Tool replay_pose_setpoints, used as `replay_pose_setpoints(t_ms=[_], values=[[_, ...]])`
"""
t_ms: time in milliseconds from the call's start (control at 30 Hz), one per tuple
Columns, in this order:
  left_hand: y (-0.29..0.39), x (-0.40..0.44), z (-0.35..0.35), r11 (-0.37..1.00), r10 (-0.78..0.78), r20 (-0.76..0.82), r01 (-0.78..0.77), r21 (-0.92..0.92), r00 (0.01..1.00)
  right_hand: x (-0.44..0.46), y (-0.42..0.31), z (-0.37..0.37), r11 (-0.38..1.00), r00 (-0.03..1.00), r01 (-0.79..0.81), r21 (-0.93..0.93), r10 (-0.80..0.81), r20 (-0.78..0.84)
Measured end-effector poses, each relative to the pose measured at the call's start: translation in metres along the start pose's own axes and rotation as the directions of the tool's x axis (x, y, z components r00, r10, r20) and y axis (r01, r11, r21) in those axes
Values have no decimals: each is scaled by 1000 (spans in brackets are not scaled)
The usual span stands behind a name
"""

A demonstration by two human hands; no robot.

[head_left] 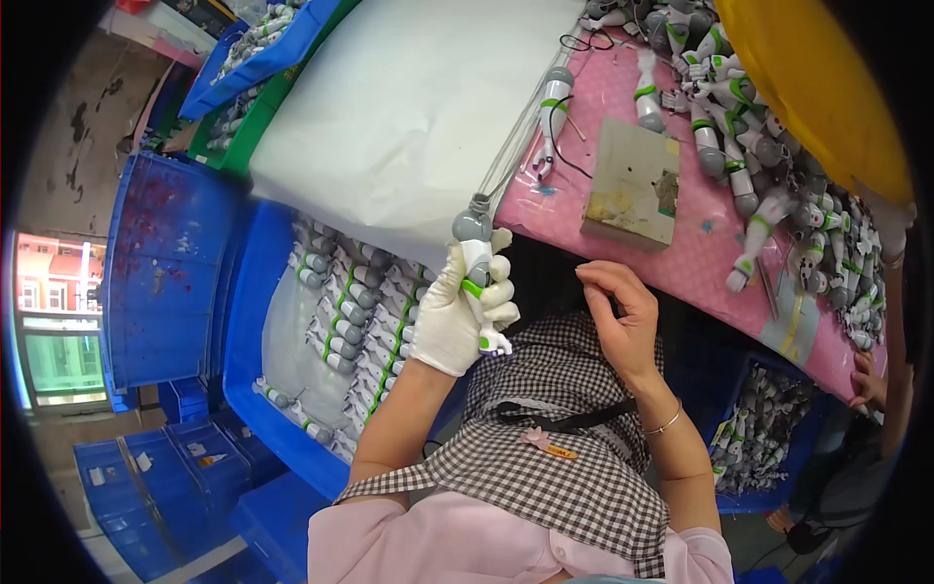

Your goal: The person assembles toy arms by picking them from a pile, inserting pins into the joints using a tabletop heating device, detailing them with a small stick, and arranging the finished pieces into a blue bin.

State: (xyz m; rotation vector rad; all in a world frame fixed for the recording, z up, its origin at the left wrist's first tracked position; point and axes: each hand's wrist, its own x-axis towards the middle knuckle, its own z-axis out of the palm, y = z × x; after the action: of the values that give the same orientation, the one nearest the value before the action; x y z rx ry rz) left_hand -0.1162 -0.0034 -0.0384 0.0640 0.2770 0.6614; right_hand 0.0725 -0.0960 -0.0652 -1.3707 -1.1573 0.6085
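Observation:
My left hand (465, 310), in a white glove, is wrapped around a toy robot arm (474, 231) with a grey rounded shoulder, green bands and a white hand at its lower end. Thin cords (525, 127) run from above down to the shoulder end of this piece. Bare and half curled, my right hand (623, 316) hangs to the right of it, just off the table's near edge. Nothing shows between its bent fingers, and it touches no toy part. Another toy arm (553, 112) with a black wire lies on the pink-covered table (715, 263).
A worn metal block (632, 185) sits on the table. Many toy arms (739, 127) are heaped at the right, under a yellow container (827, 88). Rows of arms fill the blue crate (238, 341) at my left. Another person's hand (864, 380) rests at the far right edge.

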Motion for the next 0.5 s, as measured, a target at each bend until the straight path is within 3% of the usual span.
replay_pose_setpoints(t_ms=[67, 267, 333, 367, 400, 467, 500], values=[[-3, 1, 4, 1000, 9, -7, -8, 26, 1000, -1, 3, -4, 999, 1000, -28, 31, 28, -6], [-4, 6, 9, 950, -137, 61, 148, -274, 989, 3, 10, -20, 989, 991, -108, 103, 116, -74], [-7, 8, 9, 953, -143, 72, 157, -260, 987, 5, 12, -32, 936, 967, -215, 277, 243, -70], [-8, 9, 9, 954, -146, 79, 161, -252, 986, 6, 11, -42, 939, 967, -209, 273, 239, -83], [-8, 10, 9, 954, -149, 84, 165, -250, 985, 5, 6, -51, 945, 967, -166, 280, 212, -140], [-9, 12, 9, 968, -121, 73, 133, -211, 990, -4, 9, -70, 989, 917, -102, 111, 137, -375], [-9, 12, 8, 969, -118, 76, 132, -211, 990, -3, 11, -82, 989, 918, -98, 110, 133, -374]])
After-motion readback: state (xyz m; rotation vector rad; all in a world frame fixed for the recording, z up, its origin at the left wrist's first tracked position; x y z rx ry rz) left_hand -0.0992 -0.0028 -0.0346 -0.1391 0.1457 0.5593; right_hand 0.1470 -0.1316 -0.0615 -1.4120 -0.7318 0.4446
